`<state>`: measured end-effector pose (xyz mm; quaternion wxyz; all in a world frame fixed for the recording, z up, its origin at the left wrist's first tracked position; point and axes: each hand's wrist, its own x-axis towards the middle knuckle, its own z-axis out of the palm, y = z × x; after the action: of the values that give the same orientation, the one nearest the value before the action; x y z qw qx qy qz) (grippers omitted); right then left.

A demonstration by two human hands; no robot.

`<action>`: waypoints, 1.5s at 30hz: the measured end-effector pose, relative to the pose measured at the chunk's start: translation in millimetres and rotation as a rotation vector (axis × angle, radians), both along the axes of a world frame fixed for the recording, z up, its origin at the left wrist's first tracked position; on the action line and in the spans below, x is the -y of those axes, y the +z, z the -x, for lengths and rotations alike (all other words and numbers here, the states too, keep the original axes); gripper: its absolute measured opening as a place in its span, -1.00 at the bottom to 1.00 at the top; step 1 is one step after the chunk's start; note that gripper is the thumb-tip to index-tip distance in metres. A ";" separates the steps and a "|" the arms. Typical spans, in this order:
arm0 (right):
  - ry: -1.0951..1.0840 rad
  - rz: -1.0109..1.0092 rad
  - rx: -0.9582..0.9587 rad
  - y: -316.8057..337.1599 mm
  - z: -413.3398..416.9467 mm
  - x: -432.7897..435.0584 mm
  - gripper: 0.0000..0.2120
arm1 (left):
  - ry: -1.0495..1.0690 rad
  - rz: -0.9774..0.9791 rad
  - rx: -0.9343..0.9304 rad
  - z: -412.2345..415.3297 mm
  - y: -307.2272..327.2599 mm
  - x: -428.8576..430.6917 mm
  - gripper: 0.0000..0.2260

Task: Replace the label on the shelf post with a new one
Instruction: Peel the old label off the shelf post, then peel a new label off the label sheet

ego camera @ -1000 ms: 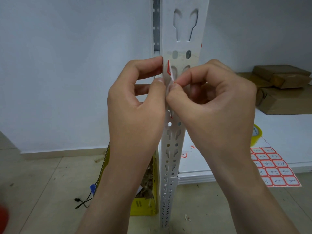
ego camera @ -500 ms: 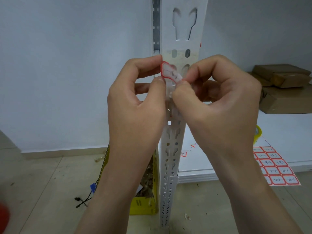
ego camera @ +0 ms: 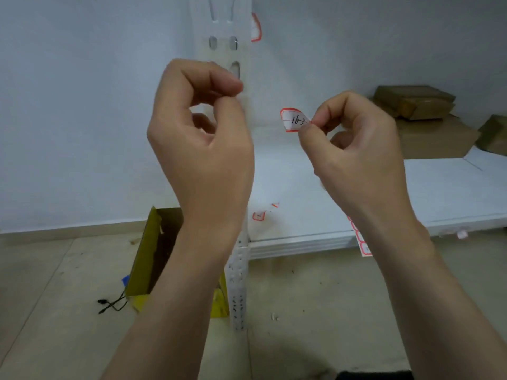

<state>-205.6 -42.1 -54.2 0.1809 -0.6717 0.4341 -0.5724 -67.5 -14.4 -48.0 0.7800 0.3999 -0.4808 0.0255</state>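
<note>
The white perforated shelf post (ego camera: 223,34) rises in the middle of the view. My right hand (ego camera: 354,138) pinches a small white label (ego camera: 293,120) with a red border and handwritten "16-3", held in the air to the right of the post and apart from it. My left hand (ego camera: 203,127) is in front of the post, its thumb and forefinger pinched together at the post's face with nothing visible between them. Another red-bordered label (ego camera: 256,27) sticks to the post's right side higher up.
A white shelf board (ego camera: 439,193) lies low at the right, with brown cardboard boxes (ego camera: 428,124) at its back. A sheet of red-bordered labels (ego camera: 363,246) hangs over its front edge; label scraps (ego camera: 259,215) lie near the post. A yellow box (ego camera: 149,256) and a black cord (ego camera: 111,305) sit on the floor.
The label has come off the post: my right hand has pulled it away to the right. My left hand has stayed at the post. The camera has tilted a little.
</note>
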 end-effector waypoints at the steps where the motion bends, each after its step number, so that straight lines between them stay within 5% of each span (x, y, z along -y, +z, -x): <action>1: -0.012 -0.019 -0.020 -5.2 10.2 -0.1 -0.81 | -0.005 0.020 0.005 7.1 -3.0 0.5 -0.78; 6: -0.066 -0.173 -0.216 -36.2 59.1 4.6 -0.66 | -0.048 -0.012 0.198 40.5 -22.3 6.8 -0.81; 13: -0.012 -0.463 -0.389 -88.2 96.4 25.4 -0.66 | -0.294 -0.679 0.400 61.8 -59.6 23.7 -0.77; 19: 0.041 -0.582 -0.493 -125.9 87.3 45.4 -0.69 | -0.330 -0.957 0.356 56.6 -102.7 49.3 -0.73; 30: 0.070 -0.642 -0.654 -136.1 59.0 69.0 -0.74 | -0.308 -1.018 0.306 59.0 -127.2 76.0 -0.73; 45: -0.120 -0.606 -0.802 -139.3 53.7 57.2 -0.57 | -0.257 -1.000 0.246 65.7 -128.3 73.4 -0.72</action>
<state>-259.3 -99.3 -193.5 0.1534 -0.7301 0.6536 -0.1270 -133.2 -87.8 -176.3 0.4285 0.6549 -0.5674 -0.2560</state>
